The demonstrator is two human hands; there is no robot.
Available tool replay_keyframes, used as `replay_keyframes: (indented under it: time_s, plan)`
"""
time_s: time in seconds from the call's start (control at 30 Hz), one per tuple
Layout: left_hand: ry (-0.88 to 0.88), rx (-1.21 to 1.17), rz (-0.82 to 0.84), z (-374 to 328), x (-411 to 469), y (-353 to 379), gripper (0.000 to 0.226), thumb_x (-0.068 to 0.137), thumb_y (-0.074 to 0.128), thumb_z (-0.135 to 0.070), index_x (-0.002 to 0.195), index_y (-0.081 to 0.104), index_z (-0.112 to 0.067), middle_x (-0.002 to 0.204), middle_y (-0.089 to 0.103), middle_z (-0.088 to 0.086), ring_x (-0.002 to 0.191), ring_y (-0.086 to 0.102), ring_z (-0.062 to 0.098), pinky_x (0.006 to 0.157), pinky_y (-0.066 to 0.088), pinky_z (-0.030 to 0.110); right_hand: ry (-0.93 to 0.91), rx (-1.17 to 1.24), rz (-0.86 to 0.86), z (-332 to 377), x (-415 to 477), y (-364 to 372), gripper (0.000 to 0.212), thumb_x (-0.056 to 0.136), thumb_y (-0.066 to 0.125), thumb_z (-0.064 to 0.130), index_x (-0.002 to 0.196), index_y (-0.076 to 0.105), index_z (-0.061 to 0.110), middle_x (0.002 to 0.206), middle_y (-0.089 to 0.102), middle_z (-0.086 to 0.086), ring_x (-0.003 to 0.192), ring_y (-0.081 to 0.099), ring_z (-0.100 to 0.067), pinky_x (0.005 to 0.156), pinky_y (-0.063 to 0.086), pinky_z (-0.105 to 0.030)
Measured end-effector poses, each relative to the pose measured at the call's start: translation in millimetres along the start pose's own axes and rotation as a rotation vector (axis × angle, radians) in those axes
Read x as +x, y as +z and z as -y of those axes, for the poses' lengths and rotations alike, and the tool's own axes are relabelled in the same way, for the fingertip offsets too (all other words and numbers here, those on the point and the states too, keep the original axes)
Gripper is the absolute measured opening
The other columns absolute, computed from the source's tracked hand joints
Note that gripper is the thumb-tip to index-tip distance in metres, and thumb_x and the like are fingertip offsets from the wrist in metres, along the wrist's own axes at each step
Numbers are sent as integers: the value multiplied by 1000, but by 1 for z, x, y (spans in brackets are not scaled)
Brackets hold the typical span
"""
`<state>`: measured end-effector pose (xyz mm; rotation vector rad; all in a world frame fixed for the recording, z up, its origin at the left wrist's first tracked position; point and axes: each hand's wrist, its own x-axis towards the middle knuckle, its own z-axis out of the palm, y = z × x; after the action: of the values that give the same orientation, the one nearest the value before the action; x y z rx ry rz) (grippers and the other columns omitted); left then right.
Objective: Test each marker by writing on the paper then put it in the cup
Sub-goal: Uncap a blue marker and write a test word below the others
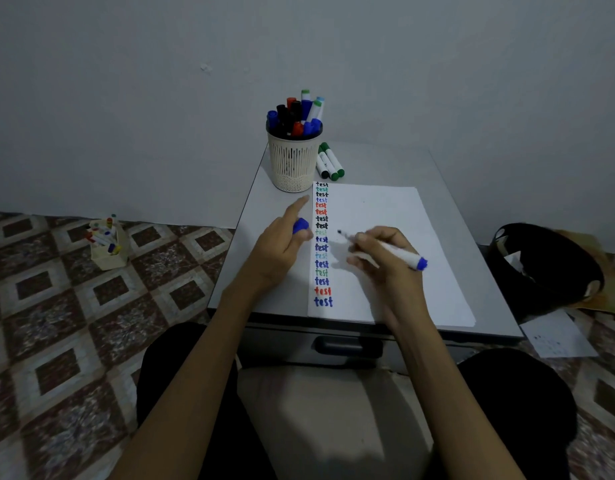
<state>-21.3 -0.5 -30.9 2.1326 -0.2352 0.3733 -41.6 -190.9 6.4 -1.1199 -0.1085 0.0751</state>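
Knees (517, 410) fill the lower frame. At mid-frame the right hand (382, 261) pinches the blue marker (404, 257) mid-barrel, tip over the paper (385, 209); it is probably light, stiff, smooth plastic. Left hand (278, 251) curls round its cap (300, 225). Cup (294, 164) stands beyond, upper centre.

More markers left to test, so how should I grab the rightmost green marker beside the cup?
Pinch the green marker across its white barrel from above and the right; it lies flat, with other markers and the cup crowding its left.
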Motion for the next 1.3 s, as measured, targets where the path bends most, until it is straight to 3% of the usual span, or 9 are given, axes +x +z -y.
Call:
replay_keyframes:
  time_s: [0.1, 0.23, 0.33, 0.5, 0.7, 0.83, 1.03, 1.2, 1.3]
  plan:
    - [-29, -199, -33, -5, -2, -6, 39, 87, 55, -33, 121, 49, -15, 106, 67, 6, 100, 61, 20, 86, 49, 34, 11, 54, 40, 9, 11, -1, 20, 91, 46, -1, 98, 64, 1, 92, 73, -14, 89, 70, -31, 69, 58, -33]
    - [-17, -261, -59, -5, -3, -11, 20, 85, 64, -18, 104, 64, -11, 95, 69, 1, 83, 62, 25, 72, 49, 35, -37, -90, 8, 9, 21, -1, 11, 88, 51, -5, 94, 59, 1, 76, 67, -13, 70, 68, -27, 61, 57, -31]
    - [-24, -281, -38, -6, -2, -12, 19, 86, 64, -14, 104, 66, -10, 92, 67, 1, 81, 60, 13, 74, 48, 26, -57, -82, -23, 3, 24, -3, 8, 86, 54, -6, 88, 55, 2, 75, 62, -12, 64, 65, -26, 61, 56, -31]
    - [-23, -259, -1, -1, -2, -11, 25, 83, 65, -27, 105, 67, -16, 94, 65, 17, 88, 57, 40, 79, 49, 50, -64, -82, 18, -4, 23, -3, 11, 85, 53, -10, 86, 54, 1, 69, 60, -12, 57, 63, -25, 58, 55, -29]
    - [6, -271, -1, -8, -1, -12, 19, 85, 63, -8, 104, 66, -12, 97, 67, 11, 90, 63, 25, 82, 54, 35, -55, -128, 86, -6, 23, -6, 6, 85, 58, -9, 87, 59, -3, 73, 67, -17, 62, 68, -32, 63, 58, -34]
    - [1, -269, 11, -8, -1, -14, 19, 85, 62, -3, 101, 65, -11, 85, 67, 8, 75, 62, 15, 72, 53, 21, -84, -245, 131, -9, 21, -5, 14, 83, 67, -4, 96, 65, -9, 82, 70, -22, 70, 69, -39, 69, 60, -44]
    - [15, -209, 2, -7, -1, -15, 20, 83, 64, -1, 101, 66, -6, 86, 67, 3, 76, 64, 14, 70, 52, 19, -143, -380, 144, -15, 19, -2, 12, 81, 73, 5, 91, 73, -1, 63, 67, -5, 47, 51, -15, 48, 42, -24]
    - [58, -131, -24, -7, -2, -15, 19, 81, 67, -3, 101, 67, -7, 86, 68, 8, 77, 64, 19, 71, 54, 26, -128, -312, 159, -16, 19, -4, 11, 83, 71, 5, 91, 73, -3, 61, 62, -21, 44, 49, -18, 45, 39, -29]
    - [113, -82, -39, -8, -2, -16, 20, 80, 67, -2, 100, 67, -8, 83, 67, 4, 77, 62, 19, 68, 52, 20, -102, -276, 175, -18, 22, -4, 12, 84, 70, 7, 91, 72, -3, 64, 62, -25, 42, 49, -21, 43, 38, -27]
